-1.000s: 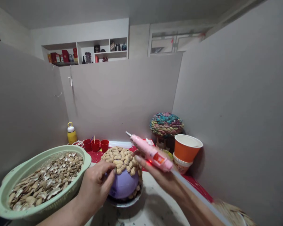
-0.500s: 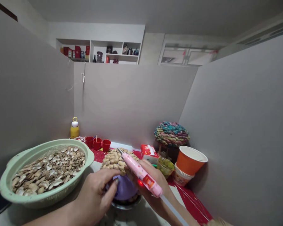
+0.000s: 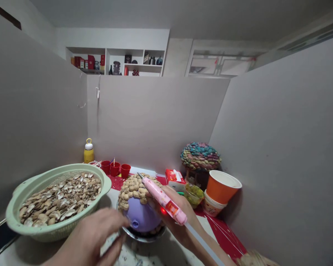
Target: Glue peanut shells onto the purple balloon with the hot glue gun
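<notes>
A purple balloon (image 3: 143, 216) rests in a metal bowl (image 3: 145, 238), its upper part covered with peanut shells (image 3: 133, 190). My right hand (image 3: 176, 207) is wrapped round a pink glue gun (image 3: 163, 197) beside the balloon's right side. The gun's metal tip points up and left over the shells, and a red light glows beneath its body. My left hand (image 3: 97, 232), blurred by motion, is at the balloon's lower left with thumb and fingers apart, and nothing shows between them.
A green basket (image 3: 105, 181) of shells stands left. Behind are a yellow bottle (image 3: 88, 153) and red cups (image 3: 125, 170). To the right are a tissue pack (image 3: 174, 178), a glass bowl (image 3: 193, 195), an orange tub (image 3: 223, 188) and a colourful woven piece (image 3: 200, 157).
My left hand has let go of the balloon and moved left and down, uncovering more purple surface and the knot. My right hand still holds the glue gun in nearly the same place.
</notes>
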A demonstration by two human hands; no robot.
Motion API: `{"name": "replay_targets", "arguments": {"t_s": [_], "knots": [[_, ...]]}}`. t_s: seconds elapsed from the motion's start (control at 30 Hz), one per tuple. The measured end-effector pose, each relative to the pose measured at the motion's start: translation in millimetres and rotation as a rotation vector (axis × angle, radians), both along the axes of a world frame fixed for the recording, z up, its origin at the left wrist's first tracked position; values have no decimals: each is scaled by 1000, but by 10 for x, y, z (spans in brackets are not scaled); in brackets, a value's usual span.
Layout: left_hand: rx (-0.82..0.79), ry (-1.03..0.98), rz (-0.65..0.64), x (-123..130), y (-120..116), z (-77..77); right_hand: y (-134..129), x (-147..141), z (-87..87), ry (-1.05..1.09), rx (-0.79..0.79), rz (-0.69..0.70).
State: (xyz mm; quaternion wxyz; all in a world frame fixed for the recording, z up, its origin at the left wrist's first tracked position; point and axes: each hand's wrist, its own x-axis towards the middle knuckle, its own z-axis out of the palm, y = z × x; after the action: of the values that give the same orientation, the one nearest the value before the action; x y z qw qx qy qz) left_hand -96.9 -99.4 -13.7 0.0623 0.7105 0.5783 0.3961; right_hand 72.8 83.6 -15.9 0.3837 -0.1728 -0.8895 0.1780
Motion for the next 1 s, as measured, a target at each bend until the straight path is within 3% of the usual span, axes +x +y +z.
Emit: {"name": "replay_targets", "arguments": {"t_s": [0.13,0.27,0.43,0.77,1.0], "knots": [[200,243,115,-31,455,133,1,12,35,25,-54,51],[202,351,106,13,710,85,-11,21,100,67,-82,108],[150,344,122,35,767,65,-10,32,136,123,-125,187],[-5,149,158,55,793,181,25,74,170,138,-177,192],[14,78,108,22,829,100,36,83,160,148,-212,200]]}}
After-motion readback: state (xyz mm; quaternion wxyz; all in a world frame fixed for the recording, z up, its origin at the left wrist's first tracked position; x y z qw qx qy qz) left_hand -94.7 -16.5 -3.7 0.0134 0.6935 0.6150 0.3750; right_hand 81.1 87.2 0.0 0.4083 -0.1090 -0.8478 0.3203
